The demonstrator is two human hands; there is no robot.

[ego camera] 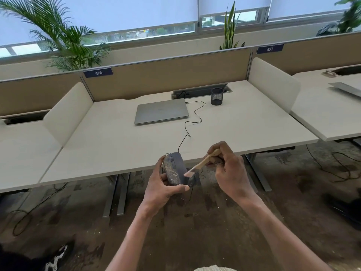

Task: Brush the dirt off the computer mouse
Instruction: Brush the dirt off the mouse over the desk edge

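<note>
Gripping dusty mouse (174, 169) in left hand (164, 187), right hand (231, 171) pinching brush (202, 163) against it

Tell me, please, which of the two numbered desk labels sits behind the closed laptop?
The label 476, on the partition behind and left of the laptop; label 477 belongs to the neighbouring desk on the right.

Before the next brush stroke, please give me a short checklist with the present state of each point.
1. Left hand grips the mouse: ok.
2. Right hand holds the brush: ok.
3. Bristles reach the mouse's side: ok.
4. Mouse held off the desk, over the floor: ok.
5. Dirt gone from the mouse's top: not ok, specks remain.
6. Cable slack: ok.
</note>
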